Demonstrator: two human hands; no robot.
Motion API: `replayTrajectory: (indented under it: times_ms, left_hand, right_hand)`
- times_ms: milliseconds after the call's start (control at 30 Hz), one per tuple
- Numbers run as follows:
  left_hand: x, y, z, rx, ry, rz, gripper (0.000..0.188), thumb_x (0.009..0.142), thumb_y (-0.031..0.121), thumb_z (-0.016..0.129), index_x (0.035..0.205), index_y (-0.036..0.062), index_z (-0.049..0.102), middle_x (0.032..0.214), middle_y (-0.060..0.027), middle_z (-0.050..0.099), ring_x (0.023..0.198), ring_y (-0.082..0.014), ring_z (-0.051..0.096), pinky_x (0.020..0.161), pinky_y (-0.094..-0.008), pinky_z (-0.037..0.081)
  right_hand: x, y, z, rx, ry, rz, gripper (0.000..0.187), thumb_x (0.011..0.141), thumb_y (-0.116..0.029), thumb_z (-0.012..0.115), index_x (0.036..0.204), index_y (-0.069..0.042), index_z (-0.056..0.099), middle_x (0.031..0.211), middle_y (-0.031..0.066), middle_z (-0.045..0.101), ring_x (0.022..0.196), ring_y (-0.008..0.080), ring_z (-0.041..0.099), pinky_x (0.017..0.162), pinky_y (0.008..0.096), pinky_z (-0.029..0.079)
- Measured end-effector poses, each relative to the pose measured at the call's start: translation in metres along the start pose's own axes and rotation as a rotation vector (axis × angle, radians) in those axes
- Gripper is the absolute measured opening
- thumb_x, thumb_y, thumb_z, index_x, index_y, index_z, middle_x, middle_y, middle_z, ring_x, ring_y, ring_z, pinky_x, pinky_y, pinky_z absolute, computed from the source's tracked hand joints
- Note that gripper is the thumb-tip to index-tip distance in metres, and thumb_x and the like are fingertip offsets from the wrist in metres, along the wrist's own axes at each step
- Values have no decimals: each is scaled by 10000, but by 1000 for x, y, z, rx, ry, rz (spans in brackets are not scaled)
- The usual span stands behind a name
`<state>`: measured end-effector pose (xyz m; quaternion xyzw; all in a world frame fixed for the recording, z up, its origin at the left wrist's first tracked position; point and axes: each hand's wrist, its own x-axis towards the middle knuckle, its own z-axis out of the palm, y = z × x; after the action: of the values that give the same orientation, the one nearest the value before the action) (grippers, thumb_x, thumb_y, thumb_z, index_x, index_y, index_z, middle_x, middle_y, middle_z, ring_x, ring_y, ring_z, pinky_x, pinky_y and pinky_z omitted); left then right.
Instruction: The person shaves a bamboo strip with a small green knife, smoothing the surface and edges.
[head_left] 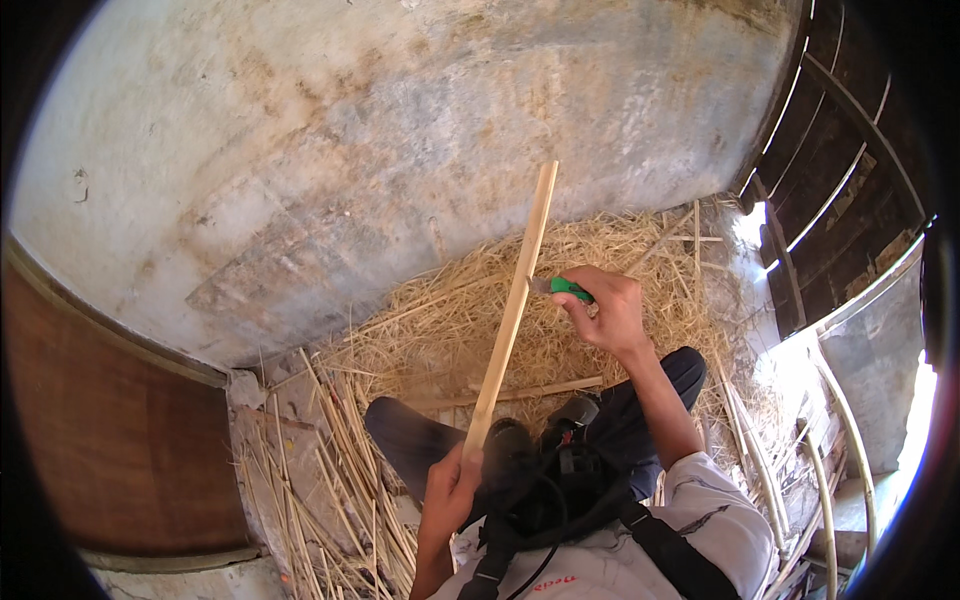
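Observation:
A long, pale split-bamboo strip (pixel 511 318) slants up and away from my lap, its far end in front of the stained wall. Near its lower end, my left hand (pixel 452 486) is closed around it. In my right hand (pixel 612 311) is a green-handled utility knife (pixel 571 290), gripped with the fingers wrapped round the handle. The knife's short blade meets the strip's right edge, a little above its middle. Both of my knees are bent, and the strip passes between them.
Straw-like shavings (pixel 640 262) cover the floor ahead, against the wall (pixel 400 130). Thin sticks (pixel 345 480) lie bundled at my left, beside a brown wooden panel (pixel 120 420). Curved poles (pixel 845 440) stand at the right, below a dark slatted door (pixel 840 170).

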<state>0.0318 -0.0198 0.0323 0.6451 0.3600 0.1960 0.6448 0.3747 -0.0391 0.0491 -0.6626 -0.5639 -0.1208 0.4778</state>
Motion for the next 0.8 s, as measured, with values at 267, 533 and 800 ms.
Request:
replayTrajectory:
  times_ms: [267,533,800]
  left_hand:
    - [-1,-3,0,-8,17,-11,369,1152,383,532,923,96,565,690,82,433,585,-13,363,512,-227,274]
    - [10,-2,-10,76,-97,-35,307,1115,327,600,1008,40,617,701,8,537,610,-79,512,567,-271,421]
    - [41,-12,-17,416,-122,129,370,996,323,781,1169,9,693,819,-162,711,751,-272,720,732,-417,555]
  right_hand:
    - [5,-5,9,-32,27,-9,252,888,-269,862,1039,-77,803,945,110,799,787,297,777,681,382,601]
    - [2,-19,-5,215,-133,199,254,961,-268,795,1066,-42,745,819,112,716,695,275,693,657,364,536]
    - [-3,-41,-17,375,-179,129,257,973,-256,775,1067,-25,715,842,124,671,699,261,653,662,362,513]
